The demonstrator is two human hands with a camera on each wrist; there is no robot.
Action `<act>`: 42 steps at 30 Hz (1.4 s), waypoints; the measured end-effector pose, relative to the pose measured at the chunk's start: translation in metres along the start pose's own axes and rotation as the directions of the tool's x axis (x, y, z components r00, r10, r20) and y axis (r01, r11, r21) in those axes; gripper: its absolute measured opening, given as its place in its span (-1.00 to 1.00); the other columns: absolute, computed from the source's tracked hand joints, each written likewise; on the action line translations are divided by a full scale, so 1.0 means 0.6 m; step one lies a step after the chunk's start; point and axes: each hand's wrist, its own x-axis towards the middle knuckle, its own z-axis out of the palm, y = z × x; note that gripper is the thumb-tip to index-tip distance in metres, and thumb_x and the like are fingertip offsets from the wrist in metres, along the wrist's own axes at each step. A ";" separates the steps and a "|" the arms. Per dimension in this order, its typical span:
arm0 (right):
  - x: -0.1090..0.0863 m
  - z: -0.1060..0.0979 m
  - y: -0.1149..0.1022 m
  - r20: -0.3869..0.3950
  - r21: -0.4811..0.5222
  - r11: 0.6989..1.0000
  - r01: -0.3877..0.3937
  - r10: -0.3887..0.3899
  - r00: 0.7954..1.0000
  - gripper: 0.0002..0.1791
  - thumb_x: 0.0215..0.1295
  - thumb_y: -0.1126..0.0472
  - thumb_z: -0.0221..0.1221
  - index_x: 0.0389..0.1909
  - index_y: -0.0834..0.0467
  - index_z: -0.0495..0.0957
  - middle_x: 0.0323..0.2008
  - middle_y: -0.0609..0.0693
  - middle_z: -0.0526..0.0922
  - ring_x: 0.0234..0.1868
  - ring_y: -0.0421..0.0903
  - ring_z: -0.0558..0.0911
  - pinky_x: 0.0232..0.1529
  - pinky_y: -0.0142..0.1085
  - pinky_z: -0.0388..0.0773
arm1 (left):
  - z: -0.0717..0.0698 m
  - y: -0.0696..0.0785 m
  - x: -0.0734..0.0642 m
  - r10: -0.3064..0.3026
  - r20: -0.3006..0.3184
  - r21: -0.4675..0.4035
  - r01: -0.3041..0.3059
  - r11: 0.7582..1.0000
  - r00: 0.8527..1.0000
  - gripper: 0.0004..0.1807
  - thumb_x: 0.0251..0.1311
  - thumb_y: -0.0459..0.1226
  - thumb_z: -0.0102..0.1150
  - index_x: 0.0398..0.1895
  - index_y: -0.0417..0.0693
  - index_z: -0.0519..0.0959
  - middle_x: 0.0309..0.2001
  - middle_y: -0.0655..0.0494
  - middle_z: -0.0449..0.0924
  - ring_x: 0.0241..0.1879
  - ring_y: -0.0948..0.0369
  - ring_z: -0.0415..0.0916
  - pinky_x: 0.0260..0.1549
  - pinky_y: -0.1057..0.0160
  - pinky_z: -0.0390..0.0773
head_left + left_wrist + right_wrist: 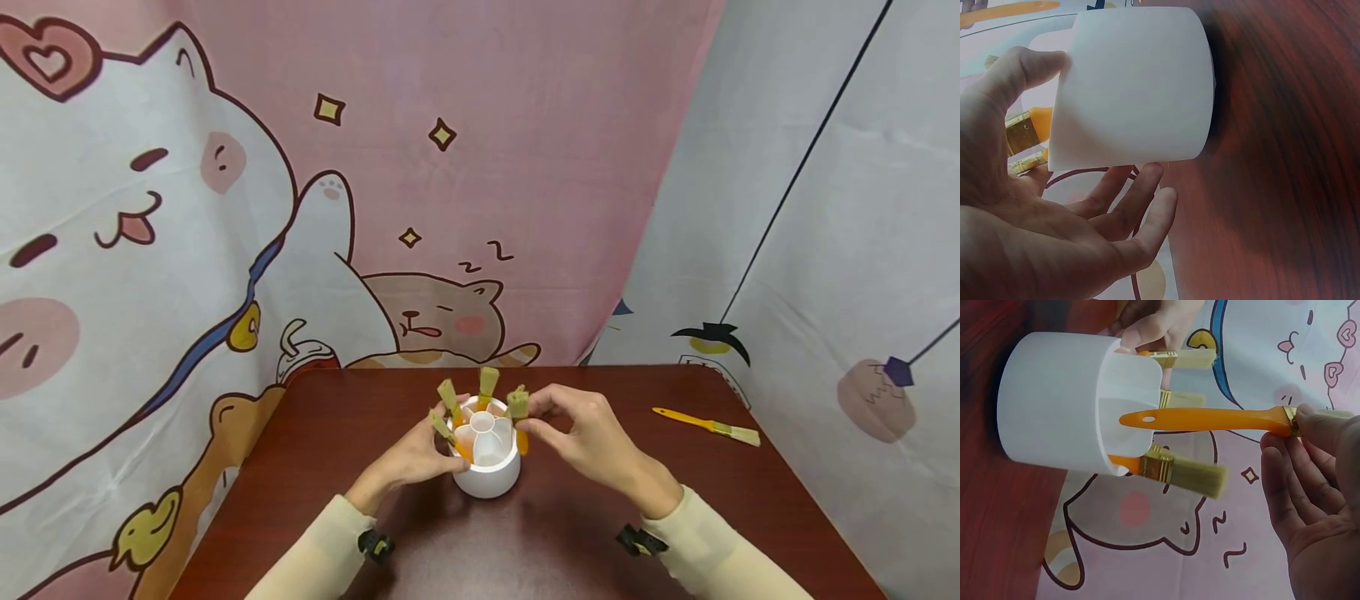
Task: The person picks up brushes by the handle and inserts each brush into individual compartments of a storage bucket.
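Observation:
A white round holder (pixel 487 481) with petal-like compartments around a central ring stands on the table. My left hand (pixel 411 454) holds its left side, thumb at the rim and fingers along the wall. Three brushes stand bristles up in the compartments: a left one (pixel 441 427), one behind it (pixel 447 393) and a back one (pixel 488 383). My right hand (pixel 581 425) pinches another paintbrush (pixel 1210 419) near its metal band, bristles up. Its orange handle points down, and the tip overlaps the holder's open top in the right wrist view.
One more orange-handled brush (pixel 708 423) lies on the dark red wooden table (pixel 600 533) to the right. A cartoon-printed curtain (pixel 525 167) hangs behind the table and along both sides.

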 end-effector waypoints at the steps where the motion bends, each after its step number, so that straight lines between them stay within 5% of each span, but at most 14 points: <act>1: 0.001 0.002 -0.001 -0.004 0.003 1.000 0.006 -0.006 1.000 -0.63 0.14 0.32 0.58 -0.13 -0.06 0.67 -0.22 -0.27 0.75 -0.24 -0.32 0.73 -0.19 -0.37 0.73 | 0.000 0.000 0.000 -0.003 -0.001 0.000 0.003 1.000 1.000 0.14 0.09 -0.26 0.61 0.66 0.51 0.14 0.52 0.08 0.40 0.40 0.00 0.45 0.32 -0.25 0.49; 19: 0.006 0.045 -0.004 -0.054 0.027 0.993 0.115 -0.113 0.992 -0.59 0.12 0.37 0.57 -0.10 -0.01 0.64 -0.24 -0.23 0.70 -0.25 -0.32 0.71 -0.23 -0.27 0.75 | -0.001 -0.003 0.001 0.033 0.012 0.008 -0.033 0.999 0.999 0.14 0.12 -0.28 0.57 0.66 0.52 0.11 0.50 0.09 0.42 0.35 0.04 0.51 0.30 -0.17 0.54; 28: -0.004 0.072 0.011 -0.008 0.053 0.992 0.112 -0.111 0.994 -0.62 0.16 0.38 0.55 -0.08 0.02 0.65 -0.16 -0.20 0.73 -0.21 -0.29 0.75 -0.19 -0.34 0.75 | -0.001 -0.003 0.000 0.034 0.009 0.017 -0.035 0.999 0.999 0.14 0.11 -0.29 0.58 0.67 0.46 0.11 0.52 0.07 0.40 0.36 0.01 0.49 0.31 -0.22 0.51; 37: -0.021 0.097 0.036 0.032 0.041 0.993 0.114 -0.115 0.993 -0.66 0.21 0.36 0.53 -0.08 0.02 0.66 -0.16 -0.19 0.70 -0.20 -0.31 0.75 -0.23 -0.31 0.75 | -0.003 -0.005 0.002 0.060 0.031 0.002 -0.060 0.998 0.998 0.16 0.12 -0.34 0.53 0.71 0.37 0.06 0.47 0.06 0.45 0.26 0.06 0.56 0.20 -0.07 0.59; 42: -0.031 0.108 0.046 0.075 0.012 0.996 0.093 -0.094 0.993 -0.71 0.25 0.33 0.51 -0.10 0.04 0.64 -0.17 -0.19 0.69 -0.19 -0.28 0.76 -0.23 -0.32 0.75 | -0.003 -0.005 0.002 0.058 0.032 -0.002 -0.058 0.998 0.998 0.16 0.12 -0.35 0.52 0.68 0.49 0.07 0.47 0.09 0.44 0.31 0.08 0.52 0.24 -0.08 0.57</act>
